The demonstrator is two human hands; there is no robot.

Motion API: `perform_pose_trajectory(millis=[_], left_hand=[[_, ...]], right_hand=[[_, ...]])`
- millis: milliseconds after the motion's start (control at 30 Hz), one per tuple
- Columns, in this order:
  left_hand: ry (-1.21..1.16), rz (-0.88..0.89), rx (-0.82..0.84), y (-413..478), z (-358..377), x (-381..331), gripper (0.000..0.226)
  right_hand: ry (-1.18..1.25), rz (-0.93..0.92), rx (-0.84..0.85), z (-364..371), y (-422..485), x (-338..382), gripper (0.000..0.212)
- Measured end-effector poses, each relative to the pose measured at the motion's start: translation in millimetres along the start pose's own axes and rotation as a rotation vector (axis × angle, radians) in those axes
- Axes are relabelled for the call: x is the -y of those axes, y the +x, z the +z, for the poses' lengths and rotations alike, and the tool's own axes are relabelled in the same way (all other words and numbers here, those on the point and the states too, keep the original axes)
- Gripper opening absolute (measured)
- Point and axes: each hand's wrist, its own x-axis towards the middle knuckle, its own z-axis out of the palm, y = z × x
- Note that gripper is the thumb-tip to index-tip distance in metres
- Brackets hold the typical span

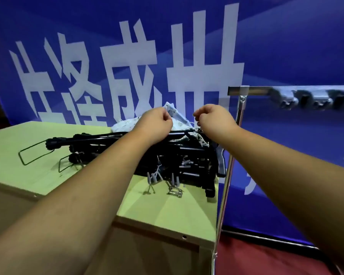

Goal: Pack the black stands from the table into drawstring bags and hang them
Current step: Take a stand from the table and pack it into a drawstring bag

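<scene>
Fingers (167,121) on crumpled cloth bag (125,124)

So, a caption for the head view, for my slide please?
Left hand and right hand hover over piled black stands and patterned bags on the table.

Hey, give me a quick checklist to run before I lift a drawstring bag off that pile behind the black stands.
1. Drawstring bags within reach: piled just behind the black stands. Ok.
2. Left hand gripping a bag: fingers curled at the fabric, contact hidden. Cannot tell.
3. Right hand holding a cord: fingers curled, nothing clearly seen in them. Cannot tell.
4. Cords free of the stands: white cords lie across the stands. Not ok.
5. Rack standing beside the table for hanging. Ok.
</scene>
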Motion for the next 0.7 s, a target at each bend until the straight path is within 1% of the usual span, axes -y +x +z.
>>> perform_pose_trajectory(millis=[100,133,233,300,367,433,533,600,700], left_hand=[[0.16,0.002,0.181,23.7,19.3,-3.9,0.034],[0.198,-0.031,0.258,27.1,24.4,-9.3,0.039],[0.23,-0.1,0.369,41.7,35.8,-22.6,0.05],[0.244,-0.126,0.383,46.6,39.7,-25.9,0.054],[0.219,-0.173,0.374,54.5,48.6,-21.0,0.062],[0.242,-0.192,0.39,58.6,56.1,-16.8,0.068],[0.296,-0.219,0.415,60.1,60.8,-17.0,0.076],[0.29,-0.237,0.425,58.1,59.3,-16.8,0.077],[0.232,-0.24,0.428,59.5,58.7,-10.2,0.077]], right_hand=[[-0.106,0.02,0.036,7.5,12.9,-9.6,0.04],[-0.146,0.024,0.064,12.1,14.6,-13.8,0.041],[-0.207,0.007,0.072,20.0,16.4,-25.3,0.045],[-0.228,-0.005,0.078,20.9,14.3,-28.8,0.047],[-0.269,-0.026,0.095,20.4,14.5,-30.8,0.048],[-0.314,-0.039,0.126,20.0,14.1,-29.2,0.048],[-0.364,-0.042,0.184,20.0,15.7,-28.1,0.043],[-0.403,-0.045,0.221,21.6,13.8,-27.4,0.039],[-0.427,-0.066,0.243,24.4,10.1,-27.9,0.039]])
